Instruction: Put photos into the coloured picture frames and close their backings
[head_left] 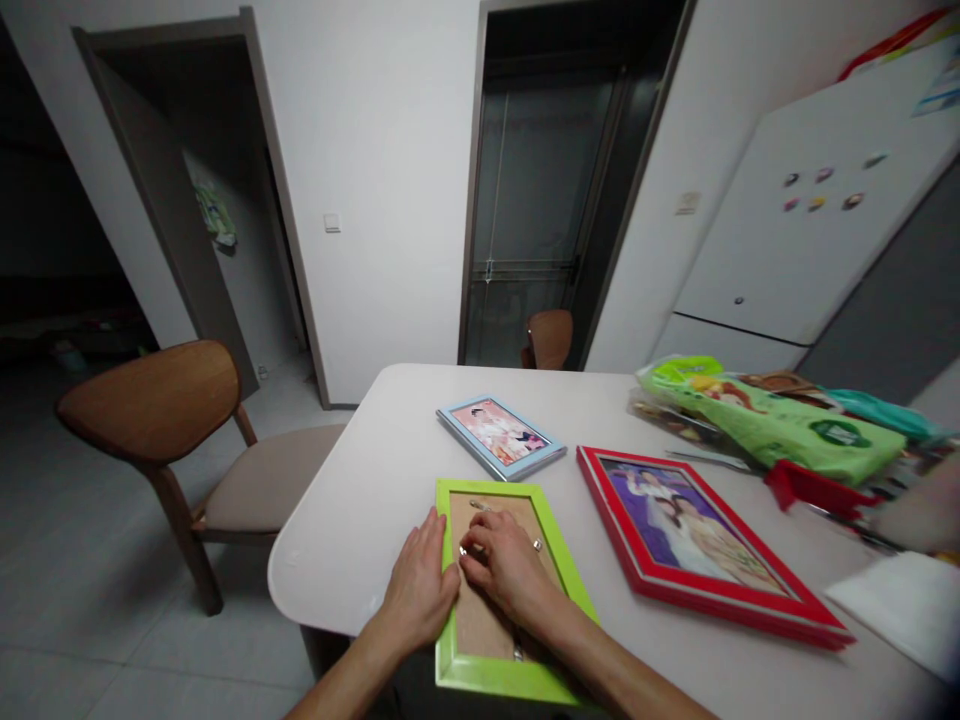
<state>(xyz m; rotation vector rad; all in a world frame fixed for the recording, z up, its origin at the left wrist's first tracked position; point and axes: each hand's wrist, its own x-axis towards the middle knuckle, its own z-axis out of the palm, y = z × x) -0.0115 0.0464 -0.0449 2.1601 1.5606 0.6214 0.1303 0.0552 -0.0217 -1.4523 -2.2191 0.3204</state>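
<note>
A lime-green picture frame (559, 545) lies face down on the white table (360, 500), its brown backing board showing. My left hand (418, 585) rests flat on the table against the frame's left edge, fingers together and stretched. My right hand (504, 568) lies on the backing board, its fingertips pinched at a small metal clip near the left side. A blue frame (500, 437) with a photo lies beyond, and a red frame (697, 535) with a photo lies to the right.
Green plastic packets (772, 420) and a red object (814, 488) clutter the table's far right, with white paper (900, 605) near the right edge. A wooden chair (180, 440) stands left of the table. A white fridge (810, 230) and dark doorways are behind.
</note>
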